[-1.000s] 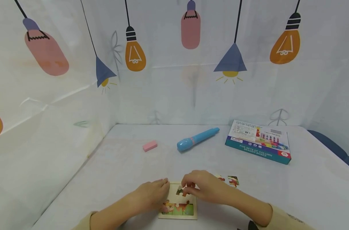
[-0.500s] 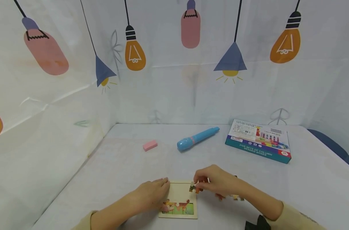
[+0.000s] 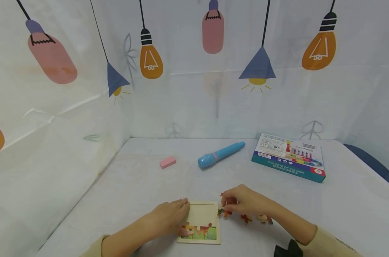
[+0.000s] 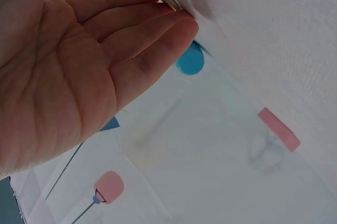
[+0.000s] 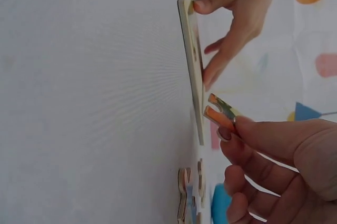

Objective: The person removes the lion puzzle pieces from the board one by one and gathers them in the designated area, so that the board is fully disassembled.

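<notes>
Right hand (image 3: 245, 202) is pinching a puzzle piece (image 5: 219, 117) just right of the wooden frame (image 3: 200, 215). Left hand (image 3: 168, 216), fingers extended, is resting at the frame's left side. Loose pieces (image 3: 246, 218) are lying near the right hand.

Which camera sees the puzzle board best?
The head view: it shows the board from above, with pieces along its near side, though the left hand hides part of it. The right wrist view shows it nearly edge-on. The left wrist view shows just a strip of edge.
</notes>
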A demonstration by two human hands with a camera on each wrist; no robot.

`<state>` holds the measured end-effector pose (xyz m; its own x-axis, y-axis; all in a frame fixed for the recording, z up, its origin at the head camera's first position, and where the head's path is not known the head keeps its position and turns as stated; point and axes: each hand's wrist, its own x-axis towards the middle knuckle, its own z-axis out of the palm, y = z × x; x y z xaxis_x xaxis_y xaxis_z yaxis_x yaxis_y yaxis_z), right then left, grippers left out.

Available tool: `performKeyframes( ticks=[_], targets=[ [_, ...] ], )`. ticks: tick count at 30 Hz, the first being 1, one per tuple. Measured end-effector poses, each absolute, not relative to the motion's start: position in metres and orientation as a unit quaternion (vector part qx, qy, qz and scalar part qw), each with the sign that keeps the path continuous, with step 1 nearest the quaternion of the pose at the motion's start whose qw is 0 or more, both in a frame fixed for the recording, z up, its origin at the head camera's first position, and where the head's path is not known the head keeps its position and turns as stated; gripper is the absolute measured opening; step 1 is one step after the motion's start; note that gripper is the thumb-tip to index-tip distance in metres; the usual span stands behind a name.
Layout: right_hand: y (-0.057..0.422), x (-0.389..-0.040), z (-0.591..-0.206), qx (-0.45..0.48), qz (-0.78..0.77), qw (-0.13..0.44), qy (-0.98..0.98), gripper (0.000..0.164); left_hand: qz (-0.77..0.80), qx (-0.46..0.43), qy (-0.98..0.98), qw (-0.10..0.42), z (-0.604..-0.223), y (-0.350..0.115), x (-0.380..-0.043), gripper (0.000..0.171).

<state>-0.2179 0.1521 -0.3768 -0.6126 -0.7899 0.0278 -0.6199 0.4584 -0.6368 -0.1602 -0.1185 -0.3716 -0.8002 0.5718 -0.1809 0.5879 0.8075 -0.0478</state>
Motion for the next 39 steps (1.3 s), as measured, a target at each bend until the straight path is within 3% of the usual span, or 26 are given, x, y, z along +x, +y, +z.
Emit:
performKeyframes(
  ticks=[13,39],
  targets=[
    [0.158,-0.224,-0.382,-0.39,-0.307,0.184,0.848,0.005,-0.052,0.299,0.949,0.088,-0.372,-0.118,-0.162,0.082],
    [0.162,-0.226,-0.384,-0.398,-0.29,0.183,0.851,0.009,-0.047,0.298,0.949,0.093,-0.372,-0.119,-0.161,0.081]
  ],
)
